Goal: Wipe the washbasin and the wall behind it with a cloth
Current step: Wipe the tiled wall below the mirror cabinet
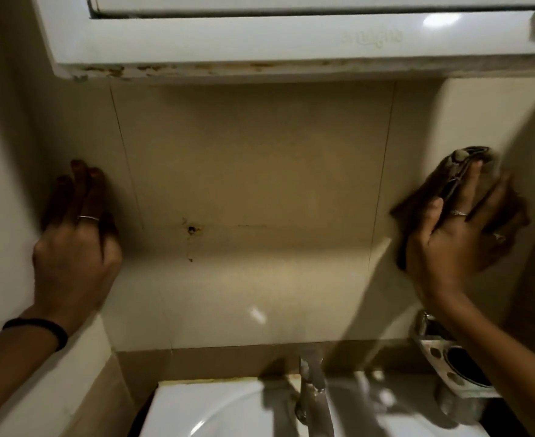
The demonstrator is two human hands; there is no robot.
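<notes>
My right hand [458,241] is spread wide and flat, and it presses a brown cloth [430,190] against the wall [260,159] on the right side. My fingers [471,181] lie on top of the cloth, and a bit of the cloth is bunched up above my fingertips. I have rings on this hand. My left hand [77,241] holds nothing. It is open and leans flat on the wall on the left side, with the fingers pointing up. It has a ring too, and a black band [39,329] goes around my wrist. The wall between my hands is tan tile with a small dark hole [191,229] in it. A white cabinet [260,39] hangs over the wall, and its bottom edge looks rusty. Down below is the white washbasin [215,411], with a shiny tap [312,389] standing at its back. My right arm crosses in front of a metal holder [449,357] beside the tap.
</notes>
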